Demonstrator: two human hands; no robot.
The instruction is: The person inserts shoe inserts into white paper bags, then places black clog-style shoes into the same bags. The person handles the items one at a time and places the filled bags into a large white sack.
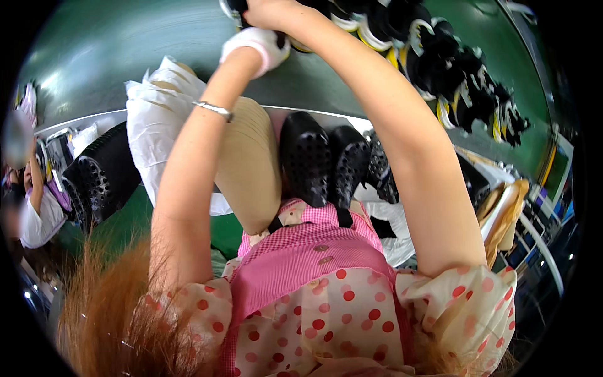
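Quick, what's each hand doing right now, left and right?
Left hand: in a white glove, closed on something dark at the green table; cannot tell what.
Right hand: bare, reaching among the black shoes; grip cut off by the frame, cannot tell.

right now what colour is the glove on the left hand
White, with a pink cuff: the glove on the left hand shows best in the head view, near the top edge.
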